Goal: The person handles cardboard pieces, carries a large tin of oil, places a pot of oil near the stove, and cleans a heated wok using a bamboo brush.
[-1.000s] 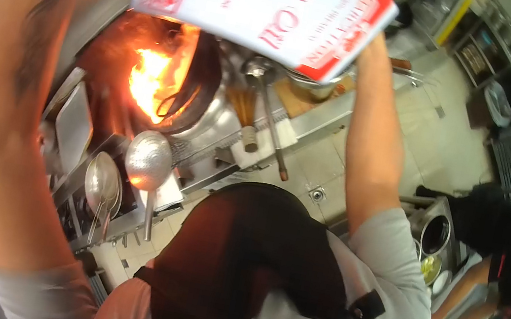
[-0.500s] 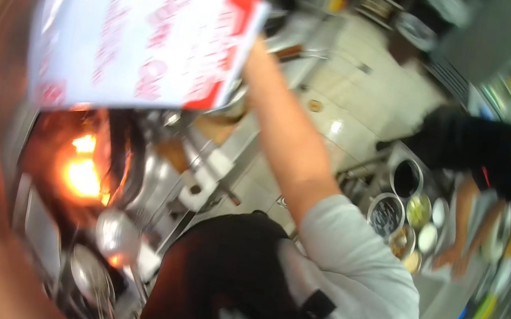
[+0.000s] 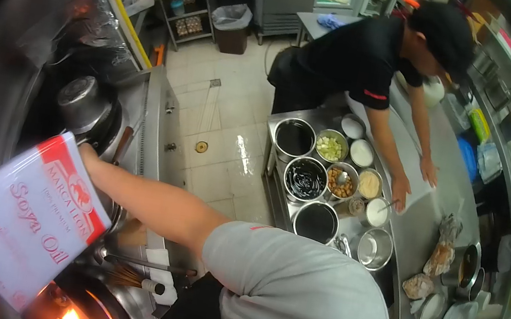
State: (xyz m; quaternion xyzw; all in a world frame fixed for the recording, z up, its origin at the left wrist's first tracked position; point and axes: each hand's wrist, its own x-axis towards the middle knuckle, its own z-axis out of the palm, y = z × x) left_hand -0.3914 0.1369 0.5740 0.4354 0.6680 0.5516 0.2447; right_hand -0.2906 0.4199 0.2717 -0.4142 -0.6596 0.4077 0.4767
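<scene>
- Right hand (image 3: pixel 88 156) is touching the oil tin (image 3: pixel 34 219) at left; fingers are hiding, grip unclear.
- Left hand isn't showing.
- Slipping could be tipping it onto near flames (image 3: pixel 70 317), causing flare-ups.

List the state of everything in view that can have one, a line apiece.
Soya oil container: raised, tilted; opening not visible
Right hand: at the container's edge, fingers hidden
Flame: burning
Ladle: lying down, unheld
Bamboo brush: lying down, unheld
Dark liquid: uncovered
Chopped greens: cut small, uncovered
Trash bin: lined, open
Co-worker's hands: lowered, apart
</scene>
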